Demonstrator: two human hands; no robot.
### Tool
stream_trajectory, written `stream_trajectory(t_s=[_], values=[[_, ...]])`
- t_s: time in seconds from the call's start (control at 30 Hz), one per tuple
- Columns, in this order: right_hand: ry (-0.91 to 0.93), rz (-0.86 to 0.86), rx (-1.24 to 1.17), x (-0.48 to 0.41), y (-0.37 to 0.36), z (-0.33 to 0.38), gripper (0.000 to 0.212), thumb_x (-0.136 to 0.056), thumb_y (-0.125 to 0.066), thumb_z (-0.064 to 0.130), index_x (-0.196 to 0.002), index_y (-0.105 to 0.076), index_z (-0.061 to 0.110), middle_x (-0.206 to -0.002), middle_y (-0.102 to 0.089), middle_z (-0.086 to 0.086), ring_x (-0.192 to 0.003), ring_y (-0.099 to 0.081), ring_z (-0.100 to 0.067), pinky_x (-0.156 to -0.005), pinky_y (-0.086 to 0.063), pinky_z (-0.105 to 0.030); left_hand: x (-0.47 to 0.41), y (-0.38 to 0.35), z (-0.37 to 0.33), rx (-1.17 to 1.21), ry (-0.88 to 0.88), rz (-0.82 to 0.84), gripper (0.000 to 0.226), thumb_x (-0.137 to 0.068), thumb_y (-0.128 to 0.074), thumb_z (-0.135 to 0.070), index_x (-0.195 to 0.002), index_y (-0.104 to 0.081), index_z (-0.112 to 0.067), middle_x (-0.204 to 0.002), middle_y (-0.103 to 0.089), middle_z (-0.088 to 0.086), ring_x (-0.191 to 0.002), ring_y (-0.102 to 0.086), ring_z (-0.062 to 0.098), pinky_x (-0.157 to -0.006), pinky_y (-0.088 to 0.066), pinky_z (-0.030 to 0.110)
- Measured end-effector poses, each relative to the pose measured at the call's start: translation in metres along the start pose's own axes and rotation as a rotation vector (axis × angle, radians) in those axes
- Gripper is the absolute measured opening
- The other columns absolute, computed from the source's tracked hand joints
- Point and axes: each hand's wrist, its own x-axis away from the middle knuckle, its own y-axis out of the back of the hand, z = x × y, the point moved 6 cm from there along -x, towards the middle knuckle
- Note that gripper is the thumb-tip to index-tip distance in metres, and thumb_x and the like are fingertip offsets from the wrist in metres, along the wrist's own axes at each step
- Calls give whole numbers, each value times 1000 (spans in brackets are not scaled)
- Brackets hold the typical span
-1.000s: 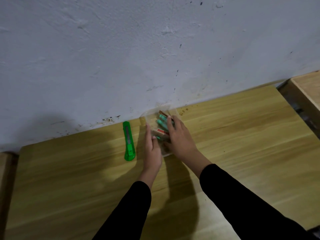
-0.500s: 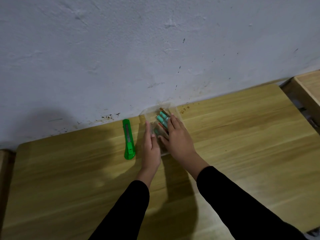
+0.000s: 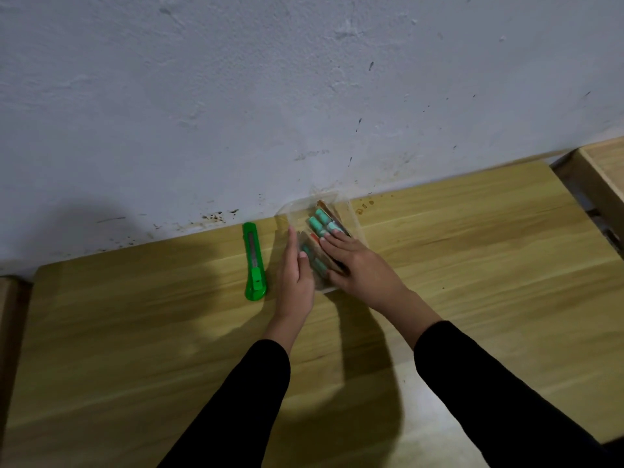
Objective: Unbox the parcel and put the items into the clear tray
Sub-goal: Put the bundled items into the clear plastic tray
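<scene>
Clear tray (image 3: 354, 216) sits on the wooden table (image 3: 472, 265) at its far edge, close against the scuffed wall (image 3: 304, 96); inside it lie the items (image 3: 320, 226), packs of teal-capped cylinders on brown card backing, stacked at a slant and seemingly filling most of the tray; the left hand (image 3: 295, 278) rests flat along the tray's left side, fingers straight and held together, thumb tip touching the packs; the right hand (image 3: 358, 265) lies palm down over the near part of the contents, fingers spread and pressing lightly on them, gripping nothing that can be made out; a green utility knife (image 3: 254, 261) lies just beside the left hand, apart from the tray, whether its blade is out cannot be told; no parcel or box shows anywhere, so the unboxing seems done and the step in hand is judged to be settling the last packs down into the tray; the next move probably calls for a gentle downward press to seat the slanted packs below the rim while the left hand braces the light tray against sliding, then both hands lifting clear without dragging a pack out.
</scene>
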Motion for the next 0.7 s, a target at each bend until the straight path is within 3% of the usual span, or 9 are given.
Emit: stream_trajectory(t_s=[0.13, 0.2, 0.27, 0.47, 0.53, 0.7], values=[[-63, -165, -46, -1, -6, 6, 53, -83, -62, 19, -132, -46, 7, -138, -51, -11, -134, -40, -23, -113, -27, -37, 0, 2, -3, 13, -4, 39, 53, -100, -33, -11, -148, -16, -25, -148, -23, -10, -121, -29, -13, -86, -32, -5], [-106, -234, -61, -5, -11, 10, 51, -84, -62, 21, -131, -48, 7, -135, -54, -11, -129, -47, -21, -107, -41, -39, 0, 1, -3, 46, 4, 60, 53, -100, -33, -10, -148, -15, -25, -138, -23, -17, -102, -34, -28, -78, -37, -6], [-159, -286, -81, -9, -15, 11, 51, -84, -63, 23, -131, -49, 8, -134, -56, -10, -127, -49, -19, -104, -45, -37, -1, 1, -2, 75, 13, 73, 54, -100, -33, -8, -148, -14, -24, -137, -24, -17, -100, -32, -31, -76, -35, -8], [-231, -330, -142, -18, -12, 13, 52, -84, -64, 21, -132, -48, 10, -136, -54, -9, -127, -49, -19, -103, -42, -31, -9, 6, 5, 132, 13, 102, 54, -99, -33, -2, -148, -16, -17, -140, -23, -16, -125, -27, -14, -87, -28, -8], [-218, -288, -162, -19, -12, 14, 55, -84, -64, 17, -134, -44, 8, -139, -50, -11, -131, -45, -20, -109, -39, -34, -11, 6, 8, 159, 5, 102, 54, -98, -33, -1, -148, -17, -15, -142, -22, -15, -132, -22, -4, -93, -27, -6], [-112, -129, -228, -7, -12, 14, 69, -80, -65, 8, -141, -32, 7, -147, -40, -12, -136, -36, -23, -114, -31, -41, -13, 4, 10, 141, -11, 100, 52, -99, -33, -3, -148, -18, -14, -142, -21, -16, -132, -22, -3, -92, -25, -7]])
